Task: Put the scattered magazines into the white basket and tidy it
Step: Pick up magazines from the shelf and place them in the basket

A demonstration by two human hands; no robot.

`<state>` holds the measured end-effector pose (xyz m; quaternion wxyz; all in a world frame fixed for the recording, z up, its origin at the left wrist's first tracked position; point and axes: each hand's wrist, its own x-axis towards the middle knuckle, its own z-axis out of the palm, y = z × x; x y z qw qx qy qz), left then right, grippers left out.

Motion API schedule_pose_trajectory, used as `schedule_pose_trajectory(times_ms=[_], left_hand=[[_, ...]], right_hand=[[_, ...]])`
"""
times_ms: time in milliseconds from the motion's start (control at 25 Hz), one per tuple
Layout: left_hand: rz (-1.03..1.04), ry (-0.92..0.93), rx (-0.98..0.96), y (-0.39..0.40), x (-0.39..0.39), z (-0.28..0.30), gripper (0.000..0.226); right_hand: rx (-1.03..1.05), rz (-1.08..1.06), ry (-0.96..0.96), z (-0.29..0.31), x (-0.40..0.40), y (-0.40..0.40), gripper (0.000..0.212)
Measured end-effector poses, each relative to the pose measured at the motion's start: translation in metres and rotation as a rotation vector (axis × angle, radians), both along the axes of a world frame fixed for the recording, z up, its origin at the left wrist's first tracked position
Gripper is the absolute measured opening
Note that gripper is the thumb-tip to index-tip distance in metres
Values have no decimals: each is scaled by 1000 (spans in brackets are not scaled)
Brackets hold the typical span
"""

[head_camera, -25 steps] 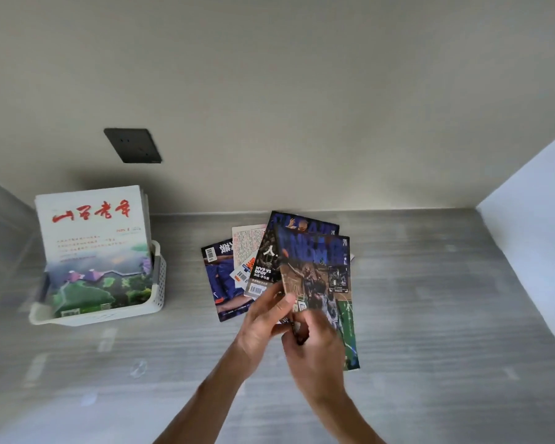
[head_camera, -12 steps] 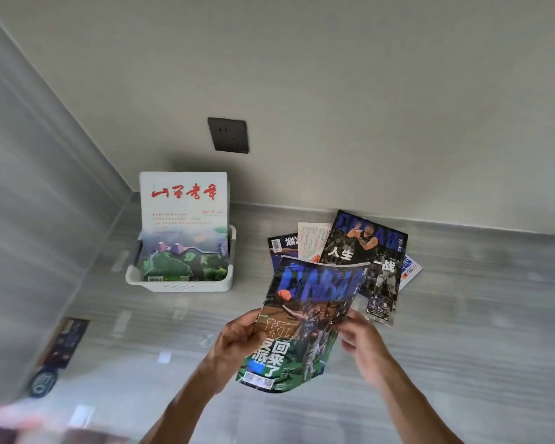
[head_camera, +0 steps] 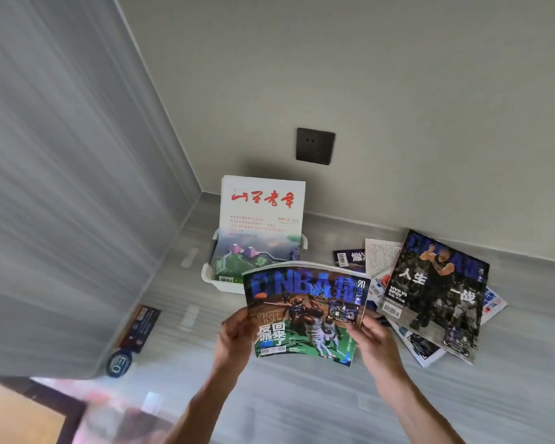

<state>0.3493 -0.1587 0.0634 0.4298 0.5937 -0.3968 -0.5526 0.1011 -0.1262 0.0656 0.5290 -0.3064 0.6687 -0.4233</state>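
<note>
A blue-and-green basketball magazine [head_camera: 305, 312] is held above the grey shelf by both hands. My left hand [head_camera: 234, 339] grips its left edge and my right hand [head_camera: 374, 342] grips its right edge. Its top edge hangs just in front of the white basket [head_camera: 220, 283], which stands against the back wall. A white magazine with red characters [head_camera: 261, 219] stands upright in the basket. To the right, a dark basketball magazine [head_camera: 436, 296] lies on top of several fanned magazines [head_camera: 382, 261] on the shelf.
A grey side wall [head_camera: 71, 187] rises on the left, close to the basket. A dark wall socket [head_camera: 315, 146] sits above the basket. A dark label and round sticker [head_camera: 132, 338] lie at the shelf's left edge. A white panel is out of view on the right.
The lifted magazine has moved up and toward the basket, turning level with its cover facing me. My view has swung left, so basket and pile sit further right.
</note>
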Motion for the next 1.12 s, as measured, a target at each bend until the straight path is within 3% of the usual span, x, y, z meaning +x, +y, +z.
schedule_pose_trajectory(times_ms=[200, 360, 520, 680, 800, 920, 1040, 1120], left_hand=[[2, 10, -168, -69, 59, 55, 41], [26, -119, -187, -156, 90, 87, 37], [62, -224, -109, -208, 99, 66, 44], [-21, -479, -51, -214, 98, 24, 17], [-56, -582, -58, -216, 92, 3, 7], [-38, -647, -31, -225, 87, -3, 13], [9, -811, 5, -222, 87, -2, 42], [54, -863, -67, -207, 81, 1, 43]], right_hand=[[-168, 99, -33, 66, 40, -76, 23], [-281, 55, 8, 98, 75, -155, 20], [-170, -35, 100, 75, 101, -209, 12], [116, -45, 85, 31, 100, -221, 16], [158, -93, 90, 10, 93, -220, 21], [114, -60, 96, 4, 96, -221, 22], [59, -130, 168, -5, 103, -217, 37], [47, -149, 224, -14, 94, -197, 43]])
